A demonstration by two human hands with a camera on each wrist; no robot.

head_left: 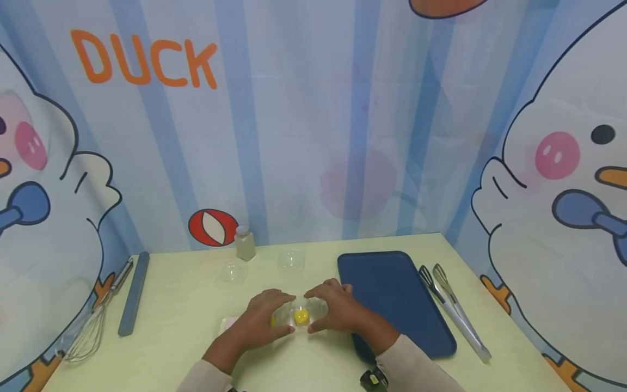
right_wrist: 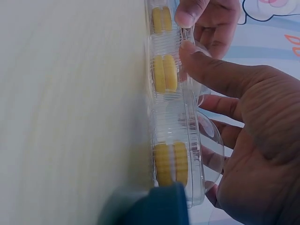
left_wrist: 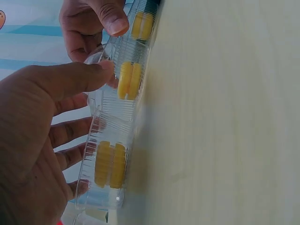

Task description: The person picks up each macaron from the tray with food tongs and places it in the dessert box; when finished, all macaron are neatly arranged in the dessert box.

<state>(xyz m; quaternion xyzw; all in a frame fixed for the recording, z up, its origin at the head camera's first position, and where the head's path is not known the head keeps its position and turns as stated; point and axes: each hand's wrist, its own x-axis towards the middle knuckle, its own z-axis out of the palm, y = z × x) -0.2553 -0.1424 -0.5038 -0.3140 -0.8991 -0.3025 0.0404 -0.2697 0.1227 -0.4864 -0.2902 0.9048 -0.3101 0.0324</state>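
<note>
Three small clear plastic boxes stand in a row on the table, each with a yellow sandwich cookie in it. The middle box (left_wrist: 116, 101) holds a yellow cookie (head_left: 301, 317), seen upright from the side in both wrist views. My left hand (head_left: 262, 321) grips this box from the left, thumb at the near side and fingers round the far side. From the right, my right hand (head_left: 338, 310) holds it the same way, the two thumb tips close together. A clear rounded lid (right_wrist: 213, 145) shows behind the right fingers. The hands partly cover the outer boxes.
A blue tray (head_left: 392, 294) lies to the right, with metal tongs (head_left: 460, 316) beside it. Farther back stand a capped jar (head_left: 245, 244) and two clear plastic pieces, one a small cup (head_left: 291, 259). At left lie a whisk (head_left: 95, 321) and a blue-grey bar (head_left: 134, 294).
</note>
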